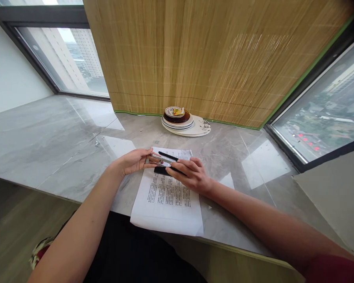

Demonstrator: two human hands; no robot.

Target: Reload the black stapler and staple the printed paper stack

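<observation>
A printed sheet of paper (168, 200) lies on the grey marble sill, its near edge hanging over the front. My left hand (135, 161) rests above the sheet's top left, fingers pinched round a thin silvery pen-like object (162, 158). My right hand (189, 174) is over the sheet's top, fingers closed on a black pen (168, 156) and a dark flat piece under them. Both hands meet at the same spot, fingertips nearly touching.
A stack of plates (185, 122) with a brown bowl (177, 116) on top stands at the back against a bamboo blind (212, 55). Windows flank both sides. The marble sill (47, 133) stretches to the left; its front edge drops to a wooden floor.
</observation>
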